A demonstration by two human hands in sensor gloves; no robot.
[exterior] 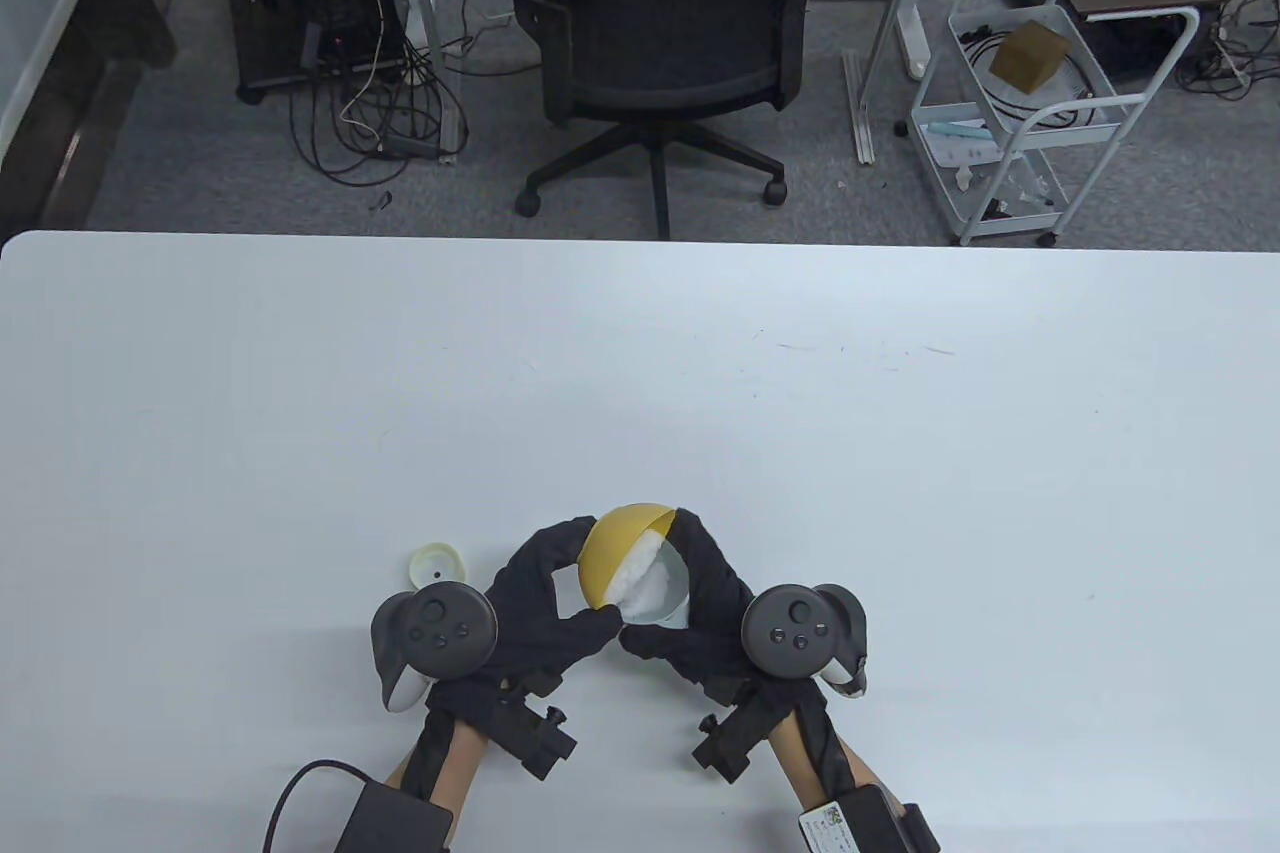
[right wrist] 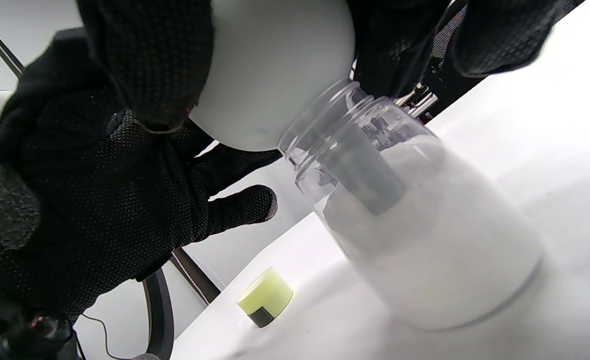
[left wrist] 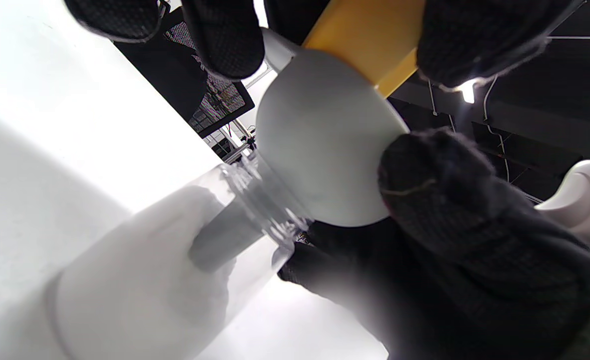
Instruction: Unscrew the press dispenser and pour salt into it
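Both hands hold a yellow and white bowl [exterior: 612,553] of white salt [exterior: 648,581], tilted toward me near the table's front edge. My left hand [exterior: 545,585] grips its left side and my right hand [exterior: 712,593] its right side. The bowl's lip rests at the open mouth of the clear dispenser jar [right wrist: 424,240], which stands on the table and is mostly filled with salt; the jar also shows in the left wrist view [left wrist: 140,280]. The bowl's white underside [left wrist: 324,145] sits against the jar's threaded neck. The hands and bowl hide the jar in the table view. The pale yellow press cap [exterior: 437,563] lies left of my left hand.
The cap also shows in the right wrist view [right wrist: 265,298], standing on the white table [exterior: 640,373]. Beyond the table's far edge are an office chair [exterior: 665,23] and a white cart [exterior: 1030,103].
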